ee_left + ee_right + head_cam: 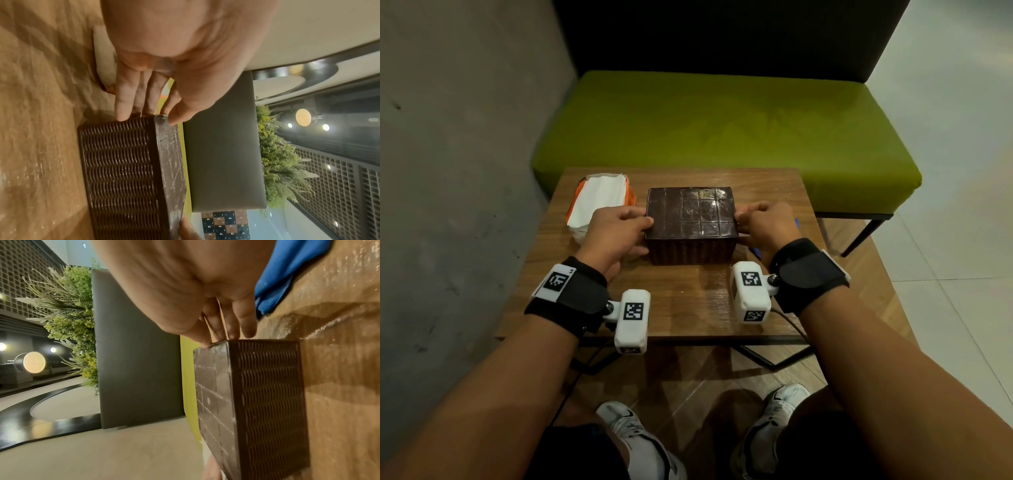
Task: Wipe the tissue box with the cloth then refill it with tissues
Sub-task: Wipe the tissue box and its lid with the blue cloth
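Reaching forward over the surface (688, 301), the left hand (616, 233) and right hand (763, 226) clamp curled fingers (123, 100) on the tissue box (690, 226), seemingly by its lid edges, mid-surface.

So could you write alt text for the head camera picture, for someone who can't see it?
Two hands, left hand and right hand, grip the ends of a dark brown box on a small wooden table. A pack of tissues lies left of it, a green bench beyond.
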`<state>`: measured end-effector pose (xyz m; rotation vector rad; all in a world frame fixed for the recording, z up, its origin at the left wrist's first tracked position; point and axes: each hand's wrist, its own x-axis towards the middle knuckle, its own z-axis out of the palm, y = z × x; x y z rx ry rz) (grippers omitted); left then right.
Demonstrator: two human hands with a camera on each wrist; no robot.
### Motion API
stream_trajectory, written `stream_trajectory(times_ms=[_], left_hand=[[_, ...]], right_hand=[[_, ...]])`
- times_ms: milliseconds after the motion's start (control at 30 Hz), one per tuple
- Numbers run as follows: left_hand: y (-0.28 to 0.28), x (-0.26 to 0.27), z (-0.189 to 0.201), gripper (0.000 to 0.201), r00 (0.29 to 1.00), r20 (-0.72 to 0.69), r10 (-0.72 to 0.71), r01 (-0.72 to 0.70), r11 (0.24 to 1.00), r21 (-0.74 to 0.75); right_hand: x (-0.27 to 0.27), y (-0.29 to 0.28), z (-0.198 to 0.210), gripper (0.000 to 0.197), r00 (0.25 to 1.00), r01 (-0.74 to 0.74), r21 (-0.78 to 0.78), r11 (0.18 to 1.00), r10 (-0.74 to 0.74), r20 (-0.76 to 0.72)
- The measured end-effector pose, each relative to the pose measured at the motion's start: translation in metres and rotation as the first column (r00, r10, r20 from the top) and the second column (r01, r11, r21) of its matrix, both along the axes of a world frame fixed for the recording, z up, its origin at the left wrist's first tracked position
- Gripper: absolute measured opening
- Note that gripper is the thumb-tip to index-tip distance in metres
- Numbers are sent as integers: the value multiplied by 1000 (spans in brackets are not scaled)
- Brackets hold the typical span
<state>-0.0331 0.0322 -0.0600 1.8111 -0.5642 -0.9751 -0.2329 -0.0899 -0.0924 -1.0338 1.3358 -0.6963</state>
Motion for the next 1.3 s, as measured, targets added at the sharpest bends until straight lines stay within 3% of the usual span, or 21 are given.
stream_trajectory(times_ms=[167, 300, 400, 533, 733, 900, 1000, 1167, 1300], left_hand=[[-5, -7, -2, 28, 998, 43, 52, -53, 998, 29], [-9, -6, 1, 27, 997, 27, 71, -72, 996, 43], [-12, -3, 2, 28, 998, 14, 65, -66, 997, 27], [-10, -1, -4, 28, 999, -21, -31, 31, 1000, 2], [1, -1, -8, 46, 972, -71, -225, 222, 974, -54], [2, -2, -17, 58, 954, -17, -299, 294, 947, -126], [3, 1, -26, 65, 947, 38, -318, 320, 941, -110], [5, 20, -49, 115, 921, 237, -308, 320, 947, -12], [-1, 22, -54, 121, 896, 311, -318, 325, 945, 30]], right_hand=[[9, -4, 14, 8, 1000, 22, 109, 994, -21, -11], [8, -10, 12, 18, 1000, 18, 140, 990, -16, -16], [7, -10, 8, 6, 1000, 25, 154, 988, -26, 10], [5, -5, 5, 17, 996, 54, 95, 994, -61, 68], [0, 10, 6, 31, 979, 24, -9, 1000, -22, 201], [-7, 22, -1, 44, 952, -31, 5, 999, 29, 305], [-13, 22, -14, 58, 938, -124, -41, 991, 130, 321], [-23, 15, -14, 74, 946, -305, -178, 935, 319, 58], [-20, 8, -10, 75, 911, -406, -261, 876, 368, -185]])
